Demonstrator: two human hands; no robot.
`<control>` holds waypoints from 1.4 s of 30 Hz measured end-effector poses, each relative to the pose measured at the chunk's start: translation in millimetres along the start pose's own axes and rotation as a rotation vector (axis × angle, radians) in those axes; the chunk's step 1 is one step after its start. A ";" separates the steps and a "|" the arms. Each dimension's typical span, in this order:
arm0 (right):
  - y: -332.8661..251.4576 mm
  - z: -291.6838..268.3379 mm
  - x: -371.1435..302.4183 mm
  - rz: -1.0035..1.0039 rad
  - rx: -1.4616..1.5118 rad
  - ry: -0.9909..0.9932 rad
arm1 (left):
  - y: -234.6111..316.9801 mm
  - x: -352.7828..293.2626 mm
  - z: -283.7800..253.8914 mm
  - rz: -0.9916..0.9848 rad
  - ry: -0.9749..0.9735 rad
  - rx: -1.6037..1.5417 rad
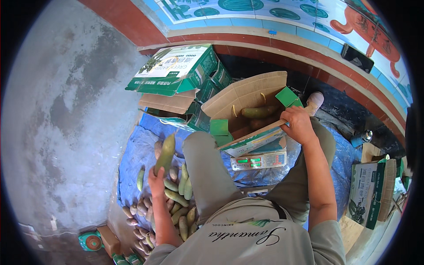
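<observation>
My left hand [156, 180] is closed round the lower end of a long green radish [166, 152], held tilted up above the pile of radishes [180, 207] at my left. My right hand [299, 125] grips the near flap [258, 138] of an open cardboard carton [243, 95], fingers over its edge. Inside the carton lie a green radish [259, 111] and at least one more, darker in the shadow. The carton stands between my knees on a digital scale [259, 161] with lit green displays; its platform is mostly hidden.
Stacked green-and-white cartons [174, 66] stand at the far left, and another carton [366, 194] at the right. A blue tarp [137, 150] lies beneath the pile. A dark bottle [362, 138] is at the right. A tiled wall [304, 37] closes the far side.
</observation>
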State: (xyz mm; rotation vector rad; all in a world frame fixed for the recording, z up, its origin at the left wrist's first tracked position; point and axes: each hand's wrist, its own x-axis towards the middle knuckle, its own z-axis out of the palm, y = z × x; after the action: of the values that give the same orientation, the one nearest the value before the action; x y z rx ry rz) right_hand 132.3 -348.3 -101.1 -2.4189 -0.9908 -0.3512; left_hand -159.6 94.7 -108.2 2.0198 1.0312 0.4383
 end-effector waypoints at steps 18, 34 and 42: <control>6.4 4.1 -5.6 -0.020 0.032 0.043 | 187.7 0.6 162.7 0.333 -0.493 -0.237; 2.3 3.8 0.9 -0.015 0.023 0.055 | 108.5 43.0 76.8 0.604 0.121 -0.281; -1.2 4.9 3.2 0.002 -0.004 0.032 | -73.5 31.3 41.8 0.409 0.187 0.433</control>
State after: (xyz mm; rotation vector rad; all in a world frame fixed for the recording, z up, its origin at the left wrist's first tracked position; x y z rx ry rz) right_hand 134.0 -343.1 -103.5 -2.4096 -0.9745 -0.3905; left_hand -152.9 123.4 -193.4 2.6371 0.8712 0.6732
